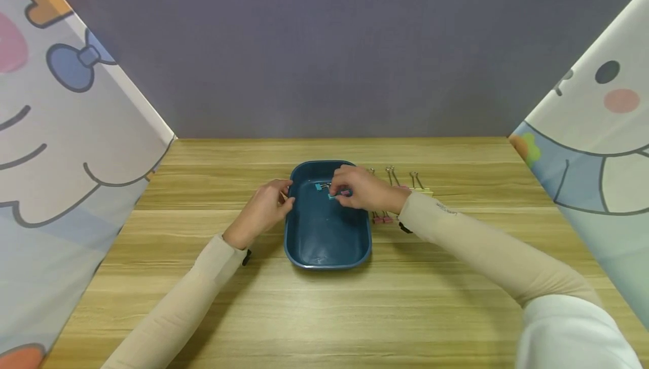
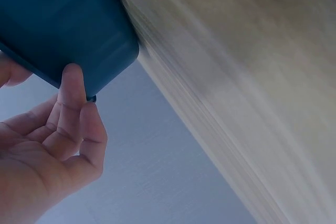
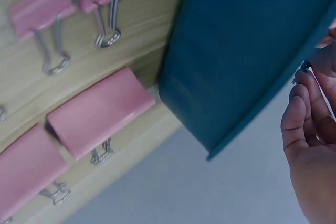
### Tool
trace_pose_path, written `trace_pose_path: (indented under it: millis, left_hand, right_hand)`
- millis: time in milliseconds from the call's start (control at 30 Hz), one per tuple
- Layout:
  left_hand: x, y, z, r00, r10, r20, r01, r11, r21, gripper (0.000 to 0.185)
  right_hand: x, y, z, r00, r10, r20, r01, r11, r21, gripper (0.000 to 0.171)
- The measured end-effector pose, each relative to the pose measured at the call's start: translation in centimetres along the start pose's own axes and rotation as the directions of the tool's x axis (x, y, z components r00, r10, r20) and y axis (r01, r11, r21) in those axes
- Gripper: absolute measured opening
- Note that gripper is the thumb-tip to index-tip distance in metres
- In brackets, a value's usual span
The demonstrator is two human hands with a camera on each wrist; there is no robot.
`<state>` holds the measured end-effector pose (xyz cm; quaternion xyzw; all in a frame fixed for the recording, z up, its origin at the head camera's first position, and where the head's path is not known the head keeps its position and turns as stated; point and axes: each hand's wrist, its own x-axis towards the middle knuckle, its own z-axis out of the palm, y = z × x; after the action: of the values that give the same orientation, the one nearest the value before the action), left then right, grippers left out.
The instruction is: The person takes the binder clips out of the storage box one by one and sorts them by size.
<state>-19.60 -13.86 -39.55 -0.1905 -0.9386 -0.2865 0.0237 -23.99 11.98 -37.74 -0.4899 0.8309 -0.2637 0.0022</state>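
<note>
A dark blue plastic tray [image 1: 324, 239] stands upright on the table. My left hand [image 1: 263, 208] holds its left rim, bent fingers against the outer wall in the left wrist view. Over the tray's far right part, my right hand [image 1: 362, 189] pinches a small binder clip [image 3: 305, 66], mostly hidden by the fingertips. Inside the tray, near the far end, lies a light blue binder clip [image 1: 319, 187] with metal handles. A bit of pink [image 1: 346, 192] shows beneath the right hand; I cannot tell whether it is held.
Several pink binder clips [image 3: 102, 111] lie in rows just right of the tray, partly under the right forearm. A yellow binder clip [image 1: 422, 191] lies further right. The wooden table [image 1: 324, 318] ends at a grey wall [image 1: 324, 53] behind.
</note>
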Motion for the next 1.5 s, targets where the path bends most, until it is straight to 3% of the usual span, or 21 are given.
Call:
trace_pose_path:
  millis: [267, 600, 1033, 1500]
  left_hand:
    - [0.1, 0.0, -0.1, 1.000, -0.004, 0.004, 0.004, 1.000, 0.006, 0.042]
    - [0.1, 0.1, -0.2, 1.000, 0.003, 0.001, -0.003, 1.000, -0.004, 0.042]
    - [0.0, 0.0, 0.0, 1.000, 0.014, -0.005, -0.014, 1.000, 0.000, 0.042]
    - [0.0, 0.3, 0.0, 1.000, 0.028, -0.013, -0.028, 0.999, 0.017, 0.042]
  right_hand:
    - [-1.9, 0.0, -1.2, 0.999, 0.007, -0.043, -0.009, 0.999, -0.044, 0.011]
    - [-4.1, 0.7, -1.1, 0.996, 0.064, -0.065, -0.067, 0.997, -0.042, 0.012]
    - [-5.8, 0.8, -1.2, 0.983, 0.022, -0.184, -0.031, 0.998, -0.046, 0.014]
    - [-9.2, 1.3, -1.9, 0.968, 0.062, -0.242, -0.079, 0.995, -0.061, 0.016]
